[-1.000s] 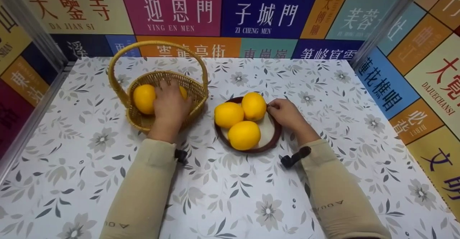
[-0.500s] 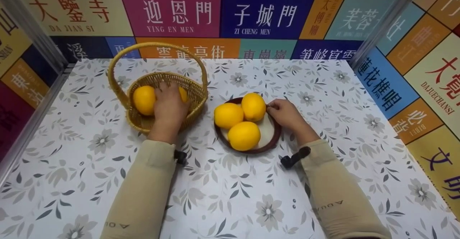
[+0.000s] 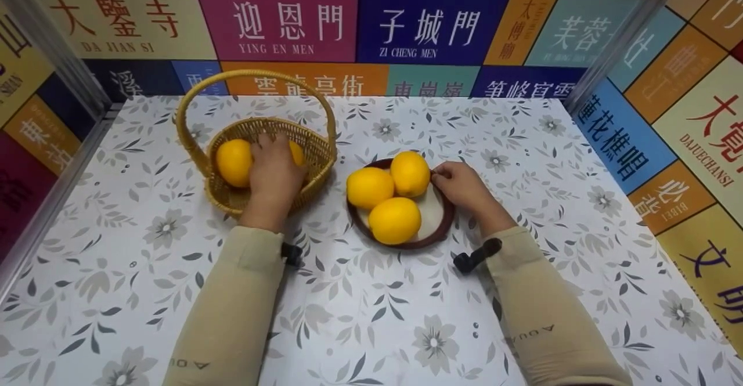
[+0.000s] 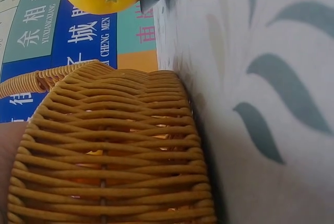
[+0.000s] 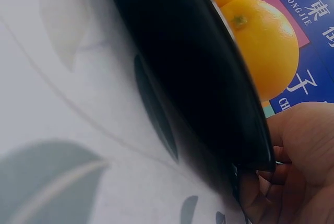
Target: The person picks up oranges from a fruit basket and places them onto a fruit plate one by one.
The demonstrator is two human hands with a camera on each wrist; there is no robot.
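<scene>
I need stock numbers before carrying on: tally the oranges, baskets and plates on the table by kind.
Brown-rimmed plate: 1
Wicker basket: 1
Oranges: 5 visible (3 on the plate, 2 in the basket; the left hand may hide more)
Total: 7 visible

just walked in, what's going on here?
A person's left grip is down inside a wicker basket, with an orange showing to its left and another partly hidden on its other side; whether it holds one is hidden. The right grip pinches the edge of a brown-rimmed plate. Three oranges sit on that plate, leaving part of it bare.
</scene>
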